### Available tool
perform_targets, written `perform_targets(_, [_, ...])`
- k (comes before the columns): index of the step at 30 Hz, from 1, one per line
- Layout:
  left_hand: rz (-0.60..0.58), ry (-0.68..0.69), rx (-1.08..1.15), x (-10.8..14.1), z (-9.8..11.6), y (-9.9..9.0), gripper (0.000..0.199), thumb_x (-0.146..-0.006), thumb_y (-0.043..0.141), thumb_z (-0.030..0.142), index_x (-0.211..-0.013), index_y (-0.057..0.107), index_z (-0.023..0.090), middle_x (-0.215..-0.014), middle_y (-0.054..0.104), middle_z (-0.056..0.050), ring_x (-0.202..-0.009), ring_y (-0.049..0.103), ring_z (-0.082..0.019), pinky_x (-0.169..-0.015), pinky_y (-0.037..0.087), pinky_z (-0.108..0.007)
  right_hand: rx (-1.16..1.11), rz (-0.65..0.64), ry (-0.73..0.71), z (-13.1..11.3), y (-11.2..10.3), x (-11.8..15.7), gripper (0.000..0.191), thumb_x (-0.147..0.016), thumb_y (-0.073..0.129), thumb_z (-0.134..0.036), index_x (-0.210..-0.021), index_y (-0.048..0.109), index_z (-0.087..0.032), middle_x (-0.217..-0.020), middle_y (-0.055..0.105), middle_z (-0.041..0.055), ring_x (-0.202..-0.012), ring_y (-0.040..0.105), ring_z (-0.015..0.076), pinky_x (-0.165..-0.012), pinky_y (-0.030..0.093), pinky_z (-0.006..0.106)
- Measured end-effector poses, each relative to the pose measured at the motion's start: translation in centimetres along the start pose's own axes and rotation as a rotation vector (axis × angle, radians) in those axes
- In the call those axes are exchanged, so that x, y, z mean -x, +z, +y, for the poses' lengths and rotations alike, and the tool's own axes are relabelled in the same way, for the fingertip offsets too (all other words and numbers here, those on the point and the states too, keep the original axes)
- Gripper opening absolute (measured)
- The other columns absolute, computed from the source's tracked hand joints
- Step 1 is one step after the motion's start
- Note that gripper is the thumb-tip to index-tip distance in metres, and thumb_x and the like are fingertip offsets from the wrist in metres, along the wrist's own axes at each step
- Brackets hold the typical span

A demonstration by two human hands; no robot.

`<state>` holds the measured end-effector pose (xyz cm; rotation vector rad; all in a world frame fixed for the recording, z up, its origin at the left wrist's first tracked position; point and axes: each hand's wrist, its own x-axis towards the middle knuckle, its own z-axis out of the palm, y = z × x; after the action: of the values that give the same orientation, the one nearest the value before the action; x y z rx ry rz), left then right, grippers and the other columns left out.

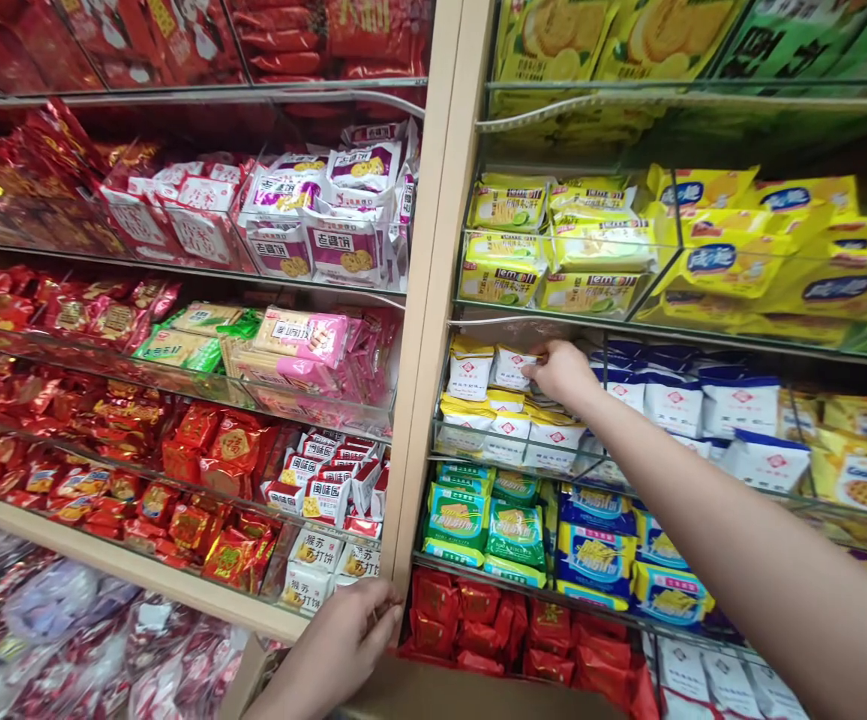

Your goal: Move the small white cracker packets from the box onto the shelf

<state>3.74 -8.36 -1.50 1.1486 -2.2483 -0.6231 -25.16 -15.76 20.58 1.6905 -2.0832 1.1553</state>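
My right hand reaches into a shelf bin on the right unit, its fingers closed on a small white packet with a red emblem. Beside and below that packet lie similar white and yellow packets. My left hand is low at the centre, in front of the wooden upright, with its fingers curled together; whether anything is between them is too small to tell. White packets with black characters sit in the bin just behind my left hand.
A wooden upright parts the two shelf units. Clear dividers and shelf lips edge the bins. Green packets and blue ones lie below my right hand. A cardboard box stands at the bottom, with plastic-wrapped goods at lower left.
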Motion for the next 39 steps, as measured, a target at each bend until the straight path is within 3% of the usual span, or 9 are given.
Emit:
perform_targets(7, [-0.008, 0.017, -0.020, 0.2, 0.0, -0.1, 0.021, -0.085, 0.038, 0.027, -0.081, 0.059, 0.022, -0.076, 0.061, -0.002, -0.073, 0.055, -0.017, -0.067, 0.039, -0.023, -0.083, 0.026, 0.070, -0.4, 1.5, 0.5, 0.046, -0.066, 0.060, -0.023, -0.109, 0.051, -0.011, -0.107, 0.056, 0.0170, -0.098, 0.054, 0.0267, -0.086, 0.041, 0.036])
perform_targets(11, [-0.011, 0.012, -0.040, 0.1, 0.0, -0.1, 0.021, -0.084, 0.038, 0.026, -0.080, 0.058, 0.021, -0.075, 0.061, -0.001, -0.072, 0.055, -0.016, -0.066, 0.039, -0.023, -0.165, 0.062, 0.204, -1.6, 1.7, 1.1, 0.066, -0.061, 0.065, -0.025, -0.119, 0.039, -0.006, -0.117, 0.048, 0.0233, -0.105, 0.050, 0.0308, -0.085, 0.043, 0.038])
perform_targets(15, [-0.012, 0.015, -0.041, 0.2, 0.0, -0.1, 0.021, -0.084, 0.038, 0.026, -0.081, 0.058, 0.022, -0.076, 0.061, -0.002, -0.073, 0.055, -0.016, -0.067, 0.039, -0.023, -0.251, 0.024, 0.266, -3.1, 1.8, 1.3, 0.063, -0.058, 0.065, -0.018, -0.115, 0.042, -0.007, -0.109, 0.055, 0.0212, -0.095, 0.056, 0.0286, -0.076, 0.048, 0.034])
perform_targets(27, [-0.004, 0.010, -0.073, 0.3, -0.1, 0.0, 0.019, -0.084, 0.039, 0.025, -0.080, 0.058, 0.022, -0.075, 0.061, -0.001, -0.072, 0.055, -0.016, -0.066, 0.039, -0.022, -0.294, -0.041, 0.219, -1.9, 2.0, 1.1, 0.078, -0.055, 0.068, -0.022, -0.123, 0.033, -0.008, -0.111, 0.054, 0.0204, -0.099, 0.054, 0.0296, -0.079, 0.047, 0.038])
perform_targets(31, [-0.011, 0.009, -0.079, 0.3, -0.2, 0.1, 0.019, -0.084, 0.039, 0.024, -0.079, 0.057, 0.021, -0.076, 0.061, -0.001, -0.073, 0.055, -0.016, -0.066, 0.039, -0.022, -0.256, 0.024, 0.162, -2.4, 0.8, 1.6, 0.073, -0.063, 0.064, -0.030, -0.125, 0.032, -0.008, -0.120, 0.047, 0.0216, -0.109, 0.047, 0.0318, -0.091, 0.039, 0.043])
perform_targets(34, [-0.016, 0.014, -0.073, 0.4, -0.1, 0.1, 0.019, -0.085, 0.039, 0.025, -0.077, 0.055, 0.021, -0.076, 0.061, -0.001, -0.073, 0.055, -0.016, -0.066, 0.038, -0.023, -0.261, 0.187, -0.076, -2.7, -0.6, 4.9, 0.055, -0.071, 0.057, -0.030, -0.120, 0.039, -0.012, -0.125, 0.042, 0.0178, -0.119, 0.037, 0.0284, -0.098, 0.032, 0.043])
perform_targets(36, [-0.016, 0.016, -0.069, 0.4, -0.1, 0.1, 0.019, -0.085, 0.038, 0.026, -0.077, 0.055, 0.021, -0.075, 0.060, -0.001, -0.073, 0.055, -0.016, -0.066, 0.038, -0.023, -0.322, 0.214, -0.339, -2.5, -1.2, 9.2, 0.042, -0.075, 0.053, -0.027, -0.115, 0.044, -0.017, -0.130, 0.038, 0.0139, -0.123, 0.031, 0.0261, -0.098, 0.032, 0.045])
perform_targets(37, [-0.015, 0.019, -0.067, 0.4, -0.1, 0.1, 0.020, -0.085, 0.038, 0.026, -0.077, 0.055, 0.021, -0.074, 0.060, -0.001, -0.073, 0.055, -0.016, -0.065, 0.038, -0.023, -0.376, 0.143, -0.441, -2.4, -1.3, 12.0, 0.037, -0.078, 0.051, -0.026, -0.114, 0.045, -0.021, -0.133, 0.035, 0.0108, -0.123, 0.031, 0.0249, -0.098, 0.033, 0.045])
perform_targets(39, [-0.018, 0.032, -0.064, 0.4, -0.1, 0.1, 0.021, -0.085, 0.037, 0.026, -0.076, 0.055, 0.021, -0.074, 0.060, -0.001, -0.073, 0.055, -0.016, -0.065, 0.038, -0.023, -0.395, -0.218, -0.567, -1.9, -0.9, 18.1, 0.031, -0.080, 0.049, -0.029, -0.111, 0.049, -0.028, -0.129, 0.042, 0.0055, -0.117, 0.039, 0.0226, -0.093, 0.039, 0.042])
